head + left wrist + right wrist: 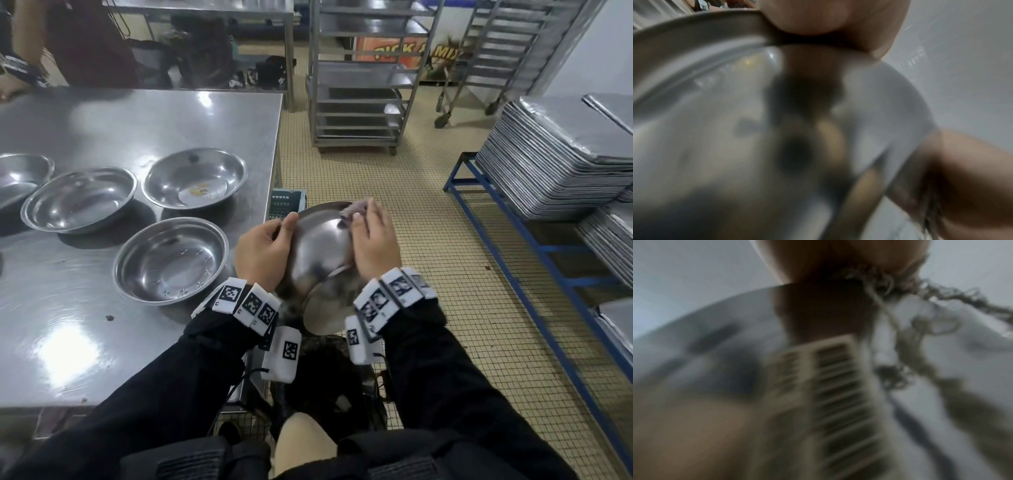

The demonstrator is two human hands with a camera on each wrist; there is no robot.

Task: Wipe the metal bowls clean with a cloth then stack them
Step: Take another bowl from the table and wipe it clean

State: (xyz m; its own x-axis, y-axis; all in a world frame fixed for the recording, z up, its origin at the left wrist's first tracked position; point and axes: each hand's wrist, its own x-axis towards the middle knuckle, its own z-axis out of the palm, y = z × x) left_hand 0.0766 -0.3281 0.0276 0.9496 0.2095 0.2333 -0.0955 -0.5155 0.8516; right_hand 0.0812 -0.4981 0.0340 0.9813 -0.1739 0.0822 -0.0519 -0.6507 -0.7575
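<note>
I read bowl (318, 246) held bottom-up between hands | left hand (263, 250) pinches its rim; right hand (373, 243) fingers together, pressing cloth (352, 210) far-side

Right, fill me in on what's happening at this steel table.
A person is wiping a round metal bowl, held just off the edge of the stainless steel table with its underside turned up. The left hand grips its rim while the right hand presses a greyish frayed cloth against the outside. Four more shallow metal bowls sit apart on the table, none stacked yet.
</note>
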